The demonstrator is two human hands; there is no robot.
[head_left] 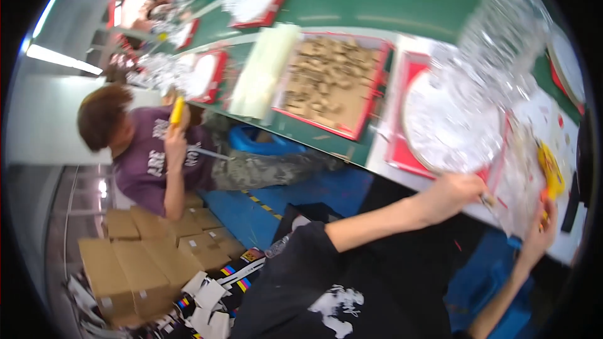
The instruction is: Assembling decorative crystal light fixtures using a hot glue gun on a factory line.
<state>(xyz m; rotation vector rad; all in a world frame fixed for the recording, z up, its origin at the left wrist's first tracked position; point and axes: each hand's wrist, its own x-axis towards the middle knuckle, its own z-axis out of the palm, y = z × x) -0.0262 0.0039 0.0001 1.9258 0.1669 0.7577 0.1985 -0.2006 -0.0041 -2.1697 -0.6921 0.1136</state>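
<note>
- The green counter (402,1) spreads ahead of both grips; its near edge runs just on the person's side of them, so open room lies mostly ahead, on bare green beyond the trays.
- A red tray (397,152) lies just ahead of the left grip, its near side closest to that hand.
- A shallow red-edged box of brown pieces (331,85) stands ahead and well to the left of the left grip, limiting sideways room there.
- The white disc (422,130), covered in part by shiny clear film, sits in the red tray, directly ahead of the left grip, which is the nearer hand. That short forward line seems the relation to judge by; being round, the disc gives no long axis.
- Clear plastic (512,25) is heaped beyond the disc, with more crumpled between the two grips, probably the main snag for a crossing hand.
- The left grip (463,189) is curled, fingertips pointing right; blur hides how far it is open, what it may hold, and whether it touches the tray.
- The right grip (541,223) is closed around the lower end of a yellow tool (551,168), whose long axis points ahead, away from the person.
</note>
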